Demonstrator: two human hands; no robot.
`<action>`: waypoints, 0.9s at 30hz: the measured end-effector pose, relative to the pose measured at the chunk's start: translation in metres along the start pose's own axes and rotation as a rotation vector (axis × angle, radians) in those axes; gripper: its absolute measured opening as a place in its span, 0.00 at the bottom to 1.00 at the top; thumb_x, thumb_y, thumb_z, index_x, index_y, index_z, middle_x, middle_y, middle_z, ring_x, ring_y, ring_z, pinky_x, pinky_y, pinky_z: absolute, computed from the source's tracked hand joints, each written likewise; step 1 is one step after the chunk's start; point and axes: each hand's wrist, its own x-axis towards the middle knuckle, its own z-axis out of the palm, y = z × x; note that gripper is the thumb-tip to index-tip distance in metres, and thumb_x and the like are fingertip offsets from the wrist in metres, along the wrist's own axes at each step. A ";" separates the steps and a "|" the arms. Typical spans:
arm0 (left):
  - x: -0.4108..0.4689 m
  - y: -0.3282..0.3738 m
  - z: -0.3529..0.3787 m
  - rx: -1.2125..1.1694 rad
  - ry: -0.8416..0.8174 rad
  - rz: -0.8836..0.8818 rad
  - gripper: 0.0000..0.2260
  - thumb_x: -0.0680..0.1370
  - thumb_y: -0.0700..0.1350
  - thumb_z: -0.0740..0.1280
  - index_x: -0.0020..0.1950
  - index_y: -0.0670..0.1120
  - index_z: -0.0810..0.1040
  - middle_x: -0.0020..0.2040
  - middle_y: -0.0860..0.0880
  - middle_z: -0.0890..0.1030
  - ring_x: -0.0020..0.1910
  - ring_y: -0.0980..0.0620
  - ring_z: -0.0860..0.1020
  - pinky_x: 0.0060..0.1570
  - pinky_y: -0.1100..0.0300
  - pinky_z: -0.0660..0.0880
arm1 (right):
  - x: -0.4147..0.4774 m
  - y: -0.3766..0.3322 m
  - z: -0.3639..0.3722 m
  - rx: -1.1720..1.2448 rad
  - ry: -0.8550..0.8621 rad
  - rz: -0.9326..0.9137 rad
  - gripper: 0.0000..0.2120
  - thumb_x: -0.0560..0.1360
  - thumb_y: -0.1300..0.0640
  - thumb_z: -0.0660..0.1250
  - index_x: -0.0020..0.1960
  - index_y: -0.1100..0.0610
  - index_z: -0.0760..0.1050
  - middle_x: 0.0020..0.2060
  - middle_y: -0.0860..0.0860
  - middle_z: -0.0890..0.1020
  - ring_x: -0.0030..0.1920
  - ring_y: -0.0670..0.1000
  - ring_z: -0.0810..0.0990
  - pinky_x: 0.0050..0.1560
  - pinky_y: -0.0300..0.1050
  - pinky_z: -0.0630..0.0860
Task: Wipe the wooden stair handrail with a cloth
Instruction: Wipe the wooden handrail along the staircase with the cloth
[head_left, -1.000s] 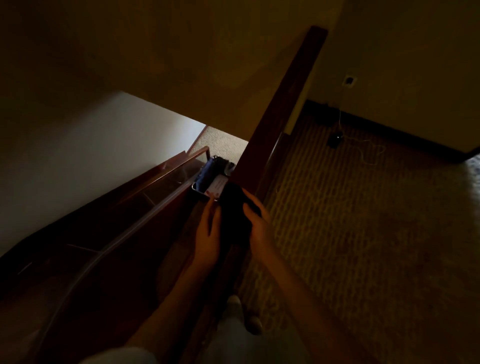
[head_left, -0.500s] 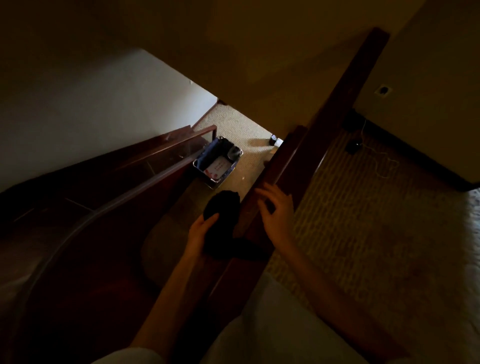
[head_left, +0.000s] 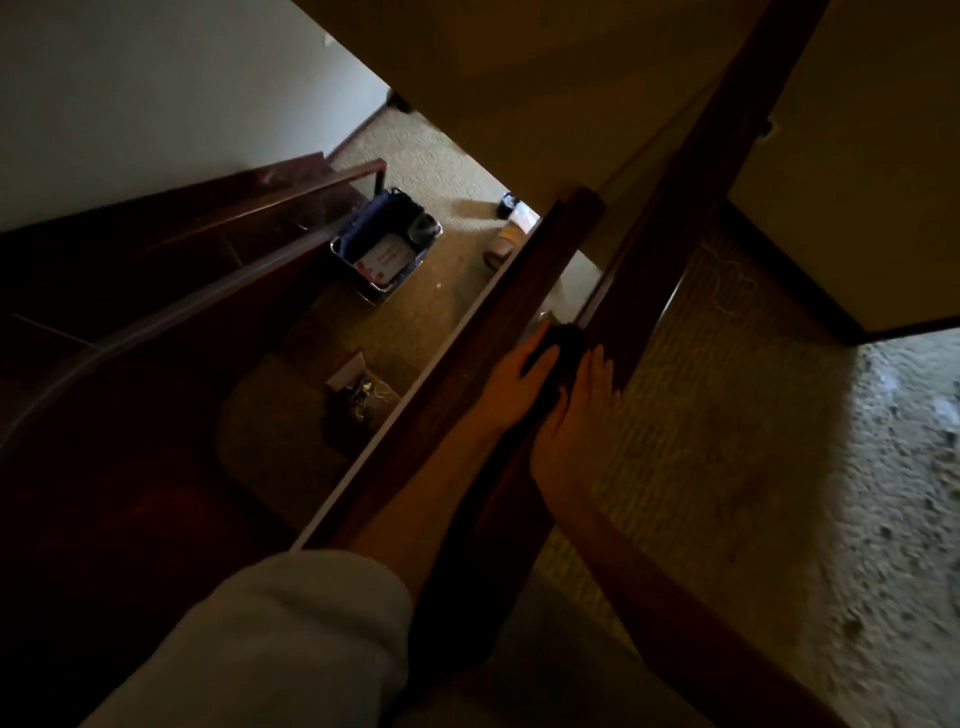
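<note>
Operator: What is standing at far left, and where is the cloth lying?

Inspector: A basket (head_left: 384, 244) is standing on the lower carpet. The left hand (head_left: 511, 382) is lying on the dark cloth (head_left: 563, 345) on the wooden handrail (head_left: 524, 280).

Operator: Finger state?

Inspector: The left fingers are lying together; it is too dark to tell whether they are curling. The right hand (head_left: 571, 431) is resting beside the cloth, fingers (head_left: 597, 366) spreading straight.

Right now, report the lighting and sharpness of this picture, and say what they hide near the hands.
Head view: very dim, warm-toned; brightest on the white wall and the floor around the basket. Head view: the dark cloth merges with the shadowed handrail, so the grip of the left hand is unreadable; the right hand shows spread fingers. Head view: carpet at far right is smeared.
</note>
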 end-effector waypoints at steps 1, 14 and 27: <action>0.006 0.002 0.002 -0.017 -0.008 0.003 0.21 0.84 0.42 0.58 0.77 0.44 0.62 0.73 0.46 0.69 0.71 0.52 0.69 0.68 0.64 0.68 | 0.000 0.000 0.000 0.017 0.008 -0.003 0.23 0.85 0.58 0.51 0.78 0.60 0.53 0.78 0.55 0.55 0.79 0.53 0.50 0.75 0.41 0.37; -0.025 -0.025 -0.012 -0.023 -0.064 0.032 0.18 0.82 0.37 0.59 0.73 0.44 0.67 0.68 0.50 0.74 0.68 0.58 0.72 0.64 0.67 0.69 | 0.000 -0.002 0.005 0.013 0.011 0.022 0.23 0.84 0.61 0.53 0.78 0.62 0.56 0.78 0.55 0.55 0.79 0.54 0.50 0.77 0.45 0.40; -0.077 -0.032 -0.028 -0.162 -0.054 -0.142 0.16 0.81 0.42 0.60 0.68 0.52 0.72 0.61 0.59 0.80 0.61 0.61 0.77 0.57 0.68 0.74 | -0.003 -0.005 -0.007 0.002 -0.041 0.025 0.24 0.84 0.61 0.52 0.78 0.62 0.54 0.79 0.55 0.54 0.79 0.54 0.49 0.78 0.49 0.43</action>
